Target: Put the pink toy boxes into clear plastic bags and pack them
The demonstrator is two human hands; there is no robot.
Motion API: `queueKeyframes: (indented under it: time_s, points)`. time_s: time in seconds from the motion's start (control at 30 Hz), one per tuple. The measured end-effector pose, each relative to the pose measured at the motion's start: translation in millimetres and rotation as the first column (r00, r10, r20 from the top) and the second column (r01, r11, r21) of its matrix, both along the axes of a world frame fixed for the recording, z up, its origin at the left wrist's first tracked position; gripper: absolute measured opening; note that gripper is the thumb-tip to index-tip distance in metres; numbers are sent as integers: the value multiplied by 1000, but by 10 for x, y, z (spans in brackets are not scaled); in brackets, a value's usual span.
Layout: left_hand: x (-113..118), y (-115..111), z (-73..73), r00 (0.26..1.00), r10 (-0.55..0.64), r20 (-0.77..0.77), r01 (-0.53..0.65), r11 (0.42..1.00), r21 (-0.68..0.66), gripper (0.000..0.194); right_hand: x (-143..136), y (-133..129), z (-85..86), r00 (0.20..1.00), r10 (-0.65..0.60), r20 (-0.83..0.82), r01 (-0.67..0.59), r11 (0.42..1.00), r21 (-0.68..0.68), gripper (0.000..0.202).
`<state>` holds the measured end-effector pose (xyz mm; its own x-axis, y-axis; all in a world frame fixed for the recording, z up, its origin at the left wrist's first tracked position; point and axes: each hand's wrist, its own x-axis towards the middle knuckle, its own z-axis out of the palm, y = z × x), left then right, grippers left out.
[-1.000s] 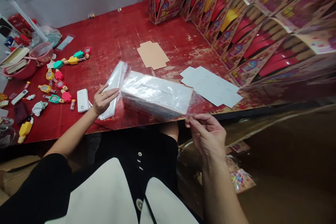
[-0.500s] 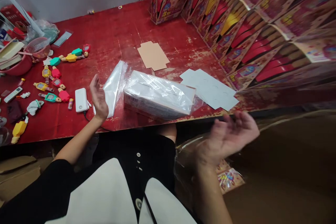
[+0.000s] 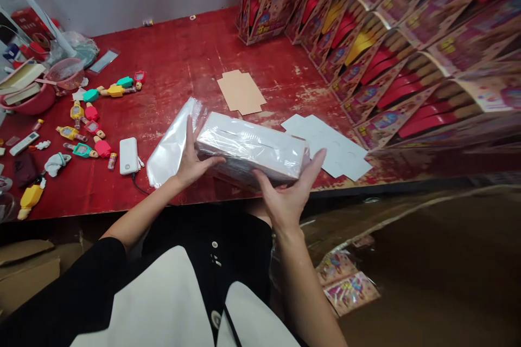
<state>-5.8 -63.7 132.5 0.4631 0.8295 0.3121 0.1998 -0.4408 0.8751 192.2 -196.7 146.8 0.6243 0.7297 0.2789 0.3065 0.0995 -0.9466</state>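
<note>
In front of me at the table's near edge is a box in clear plastic wrap (image 3: 252, 143), its pale side facing up. My left hand (image 3: 193, 160) grips its left end, thumb along the near side. Round the right end my right hand (image 3: 287, 190) is closed, with the thumb on the near face. Both hands hold the box between them. A stack of clear plastic bags (image 3: 169, 149) lies beside my left hand. Flat white card pieces (image 3: 331, 146) rest just past the box's right end, and a brown die-cut card (image 3: 241, 92) lies behind it.
Rows of packed display boxes (image 3: 378, 65) line the table's right side. At left lie several small coloured toys (image 3: 83, 150), a white power bank (image 3: 129, 156) with a cable, and a pink basket (image 3: 65, 73). An open carton (image 3: 427, 260) below right holds wrapped boxes (image 3: 352, 293).
Both hands were raised apart from the box and have come down onto its two ends. The plastic around the box now sits tighter at the right end.
</note>
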Motion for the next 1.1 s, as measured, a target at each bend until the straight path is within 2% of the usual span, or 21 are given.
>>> queueKeyframes:
  time_s: [0.07,0.13,0.2,0.23,0.3,0.4,0.47,0.53,0.6,0.67,0.73,0.8,0.9,0.93,1.0,1.07,1.1]
  points:
    - [-149,25,77,997,51,61,-52,999,15,131,120,-138,-37,1000,21,-21,-20,999,25,126]
    - [-278,85,185,982,114,150,-128,988,84,116,221,-240,-83,999,-46,-19,48,992,114,114]
    - [-289,154,274,964,126,235,-159,978,131,102,248,-245,-127,991,-132,-12,131,969,211,102]
    - [-236,183,297,960,117,256,-157,978,139,99,227,-206,-145,989,-146,1,142,965,218,99]
    - [-47,219,286,966,93,243,-125,985,123,90,136,-72,-172,991,-133,31,127,980,151,93]
    - [229,232,193,973,37,230,-53,997,63,81,21,126,-194,996,-77,47,76,997,20,91]
    - [274,238,147,956,-10,292,12,1000,-4,93,26,173,-196,998,-37,41,37,999,-9,95]
    - [194,249,150,928,52,368,7,988,-157,101,80,156,-192,999,11,53,-10,1000,-15,98]
    - [41,252,206,909,216,356,-67,919,-388,91,134,115,-187,997,31,74,-30,1000,-9,97]
    - [-126,241,303,907,326,266,-116,802,-586,68,154,86,-186,996,31,83,-31,1000,-5,93]
    - [-258,213,419,904,346,253,-75,709,-701,51,141,76,-190,996,33,77,-33,999,-4,91]
    - [-331,167,530,846,390,364,24,653,-757,46,113,69,-189,997,22,74,-21,1000,-18,90]
    - [-346,65,640,726,447,523,142,646,-750,54,73,43,-118,976,-79,202,84,996,-16,92]
    - [-340,26,657,723,438,534,157,649,-745,57,61,34,-66,946,-132,297,136,991,9,93]
    - [-336,-45,657,766,393,509,173,637,-751,64,40,35,74,842,-209,498,190,978,90,90]
    - [-347,-97,613,800,357,482,180,623,-761,68,20,78,222,736,-193,648,145,981,128,81]
    - [-356,-114,575,804,355,477,177,622,-762,69,12,116,281,697,-143,702,104,990,99,78]
